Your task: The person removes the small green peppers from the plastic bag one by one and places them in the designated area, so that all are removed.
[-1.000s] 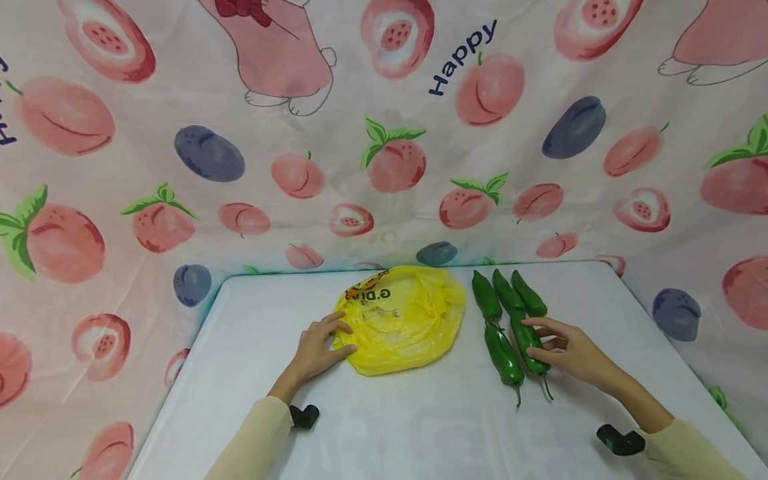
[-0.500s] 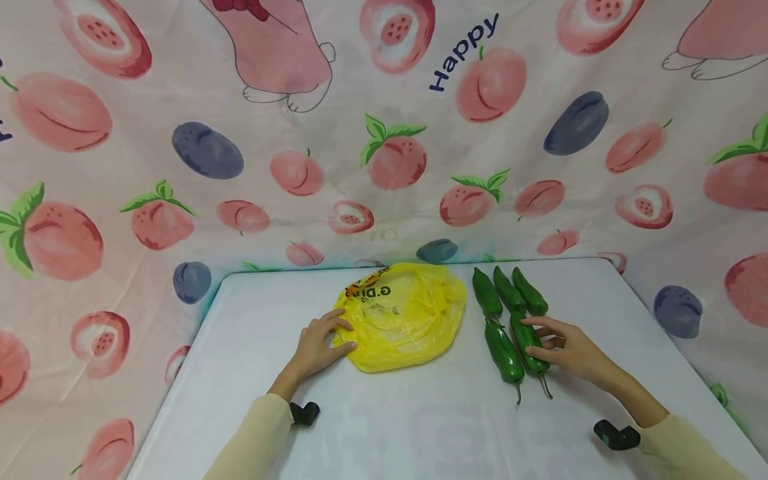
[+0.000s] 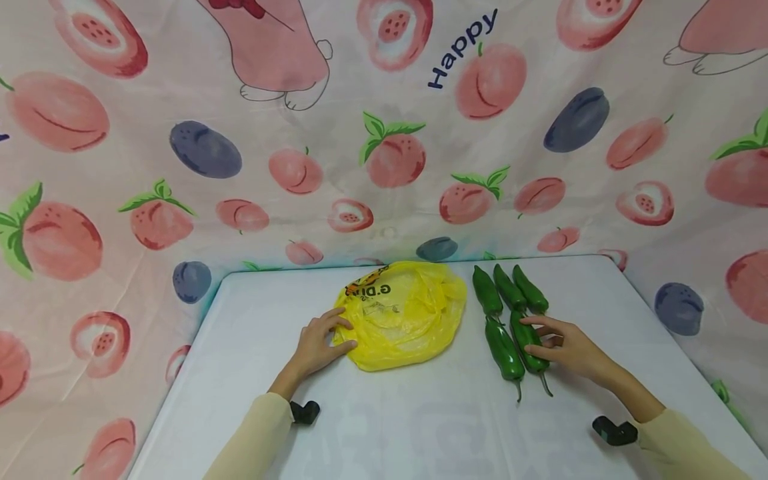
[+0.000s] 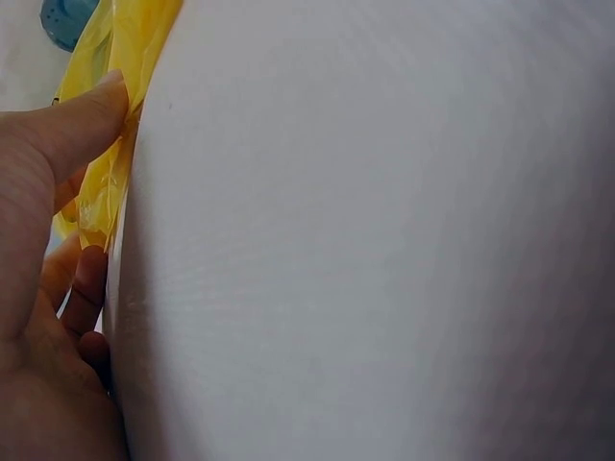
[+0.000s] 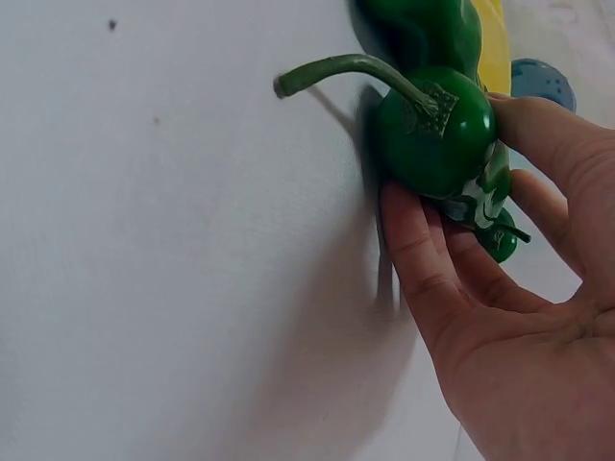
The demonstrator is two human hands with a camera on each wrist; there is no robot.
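A crumpled yellow plastic bag (image 3: 408,323) with dark print lies flat near the back middle of the table. My left hand (image 3: 315,343) holds its left edge, thumb and curled fingers on the film; the left wrist view shows the thumb against the yellow plastic (image 4: 144,43). Right of the bag, several glossy green peppers lie in two rows. Around the near right pepper (image 3: 523,340), my right hand (image 3: 573,347) curls its thumb and fingers. In the right wrist view this pepper (image 5: 432,144) points its curved stem at the camera, with fingertips beneath its side.
Beside the gripped pepper lies another near pepper (image 3: 504,350). The back row has a left pepper (image 3: 487,291), a middle one (image 3: 509,287) and a right one (image 3: 531,290). A fruit-print curtain (image 3: 390,220) hangs behind the white table (image 3: 384,427).
The head view has shifted slightly, so the scene sits a little higher. Both hands keep their places at the bag and the pepper; the right forearm has drawn very slightly inward.
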